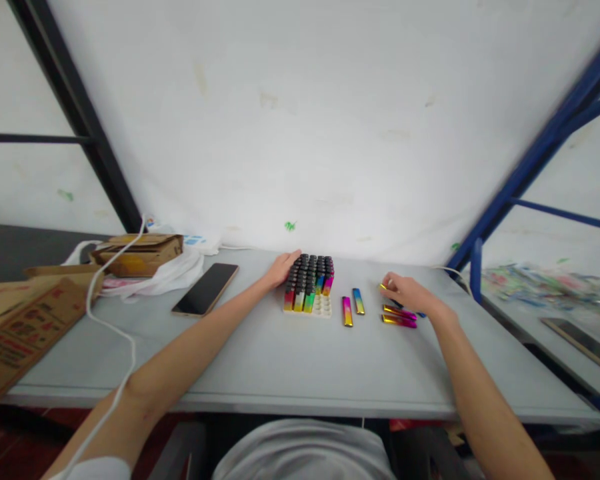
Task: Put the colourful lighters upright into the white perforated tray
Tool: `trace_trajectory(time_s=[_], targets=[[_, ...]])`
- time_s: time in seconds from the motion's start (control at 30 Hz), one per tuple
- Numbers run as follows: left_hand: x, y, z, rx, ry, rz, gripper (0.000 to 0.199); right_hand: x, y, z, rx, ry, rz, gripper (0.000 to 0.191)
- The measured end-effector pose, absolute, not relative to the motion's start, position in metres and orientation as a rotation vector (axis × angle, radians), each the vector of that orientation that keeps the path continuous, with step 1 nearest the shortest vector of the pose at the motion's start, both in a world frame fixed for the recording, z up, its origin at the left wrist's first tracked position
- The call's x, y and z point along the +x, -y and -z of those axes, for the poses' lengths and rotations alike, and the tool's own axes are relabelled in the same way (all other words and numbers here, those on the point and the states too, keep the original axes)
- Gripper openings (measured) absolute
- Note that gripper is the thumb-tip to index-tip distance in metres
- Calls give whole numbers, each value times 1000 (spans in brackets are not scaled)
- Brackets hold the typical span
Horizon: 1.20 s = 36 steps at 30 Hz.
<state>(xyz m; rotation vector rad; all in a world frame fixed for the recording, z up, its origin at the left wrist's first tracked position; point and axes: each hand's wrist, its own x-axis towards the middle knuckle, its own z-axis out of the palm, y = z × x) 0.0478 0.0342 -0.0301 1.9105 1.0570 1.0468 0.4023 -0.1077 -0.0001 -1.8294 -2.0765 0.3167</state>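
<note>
My left hand [281, 268] rests against the back left side of a block of upright black-topped lighters [309, 275], its fingers partly hidden behind them. They stand in a white tray [323, 308] whose front right holes show bare. My right hand [400, 288] is closed at the right, with the golden end of a lighter [383, 287] showing at its fingertips. Below that hand lie two pink and gold lighters [399, 321], and something blue partly covered by it. Between tray and right hand lie a pink-gold lighter [347, 311] and a blue-yellow one [359, 301].
A dark phone [206, 289] lies left of my left hand. Farther left are a cardboard box [140, 257] on white plastic bags, a large carton [25, 327] and a white cable [130, 340]. A white wall [300, 133] rises behind the grey table [280, 360].
</note>
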Motion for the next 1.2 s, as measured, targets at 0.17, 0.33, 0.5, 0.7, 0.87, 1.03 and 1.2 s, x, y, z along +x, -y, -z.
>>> trace_trajectory(time_s=[0.17, 0.33, 0.5, 0.7, 0.87, 1.03, 1.2], targets=[[48, -33, 29, 1900, -1021, -1024, 58, 362, 104, -4, -1608, 1803, -332, 47], [47, -33, 30, 1902, -1046, -1063, 56, 315, 103, 3, -1375, 1498, -706, 62], [47, -33, 29, 1901, -1035, -1036, 56, 293, 104, 12, -1288, 1355, -773, 56], [47, -31, 27, 1879, -1017, -1019, 58, 289, 99, 24, -1238, 1397, -871, 57], [46, -34, 30, 1907, -982, -1048, 58, 279, 104, 25, -1046, 1337, -1128, 55], [45, -40, 33, 1809, -948, -1029, 58, 268, 111, 20, -912, 1249, -1335, 47], [44, -45, 33, 1703, -893, -966, 58, 268, 114, 19, -1101, 1626, -969, 46]])
